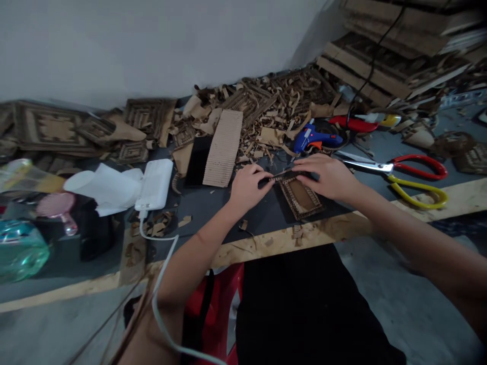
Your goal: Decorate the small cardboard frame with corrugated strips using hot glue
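My left hand pinches one end of a thin dark strip, seemingly corrugated cardboard, between thumb and fingertips. At its other end, the thumb and fingers of my right hand close on the same strip. Just below lies a small rectangular cardboard frame with ridged borders and a plain brown middle; its far edge is partly hidden by the strip and my right hand. Whether the strip touches the frame I cannot tell. Behind my left hand, a ribbed cardboard sheet rests over a black flat object.
A blue glue gun lies behind my right hand, beside curled cardboard scraps. Scissors with red and yellow handles are at the right. A white power bank trails a cable past my left forearm. Cardboard stacks rise at back right.
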`<state>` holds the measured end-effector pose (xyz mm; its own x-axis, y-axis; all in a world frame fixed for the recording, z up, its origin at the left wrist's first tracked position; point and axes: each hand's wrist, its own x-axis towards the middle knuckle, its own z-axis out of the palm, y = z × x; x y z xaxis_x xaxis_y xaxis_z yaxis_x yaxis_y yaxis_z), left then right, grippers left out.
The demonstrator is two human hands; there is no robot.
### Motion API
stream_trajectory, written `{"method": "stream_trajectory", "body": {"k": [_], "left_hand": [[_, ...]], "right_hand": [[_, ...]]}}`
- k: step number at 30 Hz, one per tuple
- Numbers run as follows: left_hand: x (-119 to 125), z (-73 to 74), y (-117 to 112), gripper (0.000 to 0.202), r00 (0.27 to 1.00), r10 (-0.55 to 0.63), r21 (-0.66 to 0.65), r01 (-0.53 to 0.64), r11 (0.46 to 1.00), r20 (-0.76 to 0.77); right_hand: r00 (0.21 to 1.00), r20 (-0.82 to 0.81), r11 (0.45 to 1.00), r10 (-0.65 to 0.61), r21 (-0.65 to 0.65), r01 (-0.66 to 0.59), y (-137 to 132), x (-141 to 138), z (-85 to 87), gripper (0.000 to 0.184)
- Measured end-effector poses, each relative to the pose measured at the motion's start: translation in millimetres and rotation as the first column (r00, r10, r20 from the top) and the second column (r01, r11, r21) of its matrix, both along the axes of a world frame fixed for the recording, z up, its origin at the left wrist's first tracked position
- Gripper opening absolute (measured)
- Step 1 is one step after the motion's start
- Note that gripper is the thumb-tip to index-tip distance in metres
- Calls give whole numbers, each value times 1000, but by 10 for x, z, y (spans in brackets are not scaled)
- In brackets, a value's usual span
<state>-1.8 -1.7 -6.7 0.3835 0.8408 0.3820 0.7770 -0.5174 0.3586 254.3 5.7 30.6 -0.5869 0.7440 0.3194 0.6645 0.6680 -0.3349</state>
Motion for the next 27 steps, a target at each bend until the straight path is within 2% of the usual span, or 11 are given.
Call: {"method": "stream_trajectory", "body": {"k": [5, 8, 12, 16, 18, 20, 21, 24, 27], "left_hand": [[-13, -37, 13, 24, 1000, 5, 66, -5, 998, 0], [-24, -32, 19, 29, 998, 26, 101, -32, 994, 63], [-11, 11, -11, 32, 984, 61, 26, -66, 997, 165], [13, 45, -50, 38, 963, 97, -38, -90, 995, 253], [19, 47, -57, 41, 944, 74, -3, -77, 997, 321], [20, 45, -60, 41, 930, 37, 58, -63, 996, 367], [20, 45, -62, 40, 926, 18, 86, -54, 995, 377], [19, 54, -77, 34, 919, -40, 128, -12, 992, 393], [20, 67, -98, 33, 917, -62, 121, 15, 992, 393]], "right_hand": [[994, -113, 1000, -1, 11, 3, -51, -22, 7, 17], [995, -103, 1000, -10, -4, 9, -73, -37, -16, 16], [995, -51, 996, -84, -22, 83, -82, -75, -38, 16], [982, -120, 989, -144, -31, 141, -61, -153, 1, 23], [973, -161, 987, -163, -42, 158, -42, -198, 42, 25], [961, -216, 985, -174, -43, 169, -24, -240, 85, 18], [955, -247, 987, -163, -30, 160, -16, -259, 105, 15], [956, -289, 995, -46, 69, 69, -2, -305, 144, 33], [964, -253, 987, 77, 157, -37, 4, -325, 151, 19]]}}
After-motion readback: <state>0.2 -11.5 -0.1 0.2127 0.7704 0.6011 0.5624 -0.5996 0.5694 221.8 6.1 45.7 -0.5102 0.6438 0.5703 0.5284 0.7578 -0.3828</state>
